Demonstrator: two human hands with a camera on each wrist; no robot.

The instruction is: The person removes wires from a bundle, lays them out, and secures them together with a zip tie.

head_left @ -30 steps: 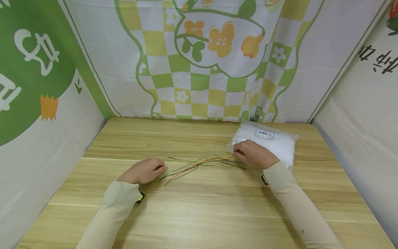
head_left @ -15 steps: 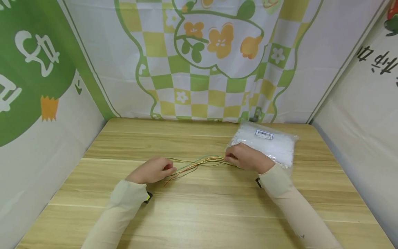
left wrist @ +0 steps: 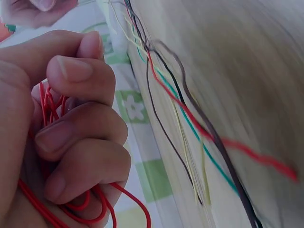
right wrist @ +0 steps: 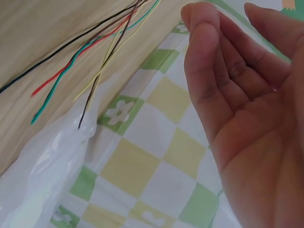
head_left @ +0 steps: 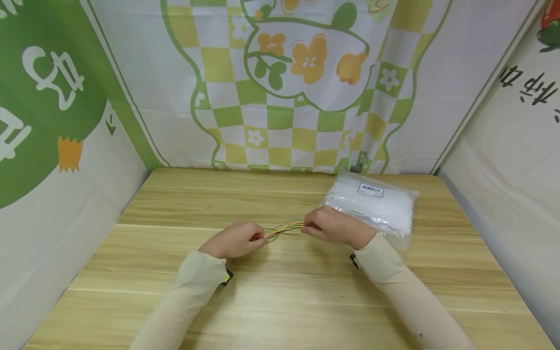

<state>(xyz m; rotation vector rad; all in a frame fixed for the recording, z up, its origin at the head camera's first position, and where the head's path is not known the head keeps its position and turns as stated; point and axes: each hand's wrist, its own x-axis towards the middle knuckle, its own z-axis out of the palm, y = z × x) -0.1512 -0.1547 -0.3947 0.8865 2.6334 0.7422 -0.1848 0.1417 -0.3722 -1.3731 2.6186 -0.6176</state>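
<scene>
My left hand (head_left: pixel 236 239) grips a looped length of red wire (left wrist: pixel 50 102), its curls hanging below the fingers in the left wrist view. Between the two hands, a loose bundle of thin wires (head_left: pixel 282 230) lies on the table, crossing near its middle. Black, red, green, yellow and brown strands show in the wrist views. Just over the bundle's right part is my right hand (head_left: pixel 334 226). Its fingers bend loosely, the thumb stands apart from them, and the palm (right wrist: pixel 261 142) holds nothing. Both hands cover parts of the bundle in the head view.
A clear plastic bag (head_left: pixel 372 206) of white contents, with a barcode label, lies behind the right hand. The wooden table (head_left: pixel 280 301) meets a patterned curtain (head_left: pixel 280 116) at the back. Printed cloth walls stand on both sides.
Both hands have moved inward along the wire bundle, the left hand to the right and the right hand to the left, closing the gap between them. The bag stays put.
</scene>
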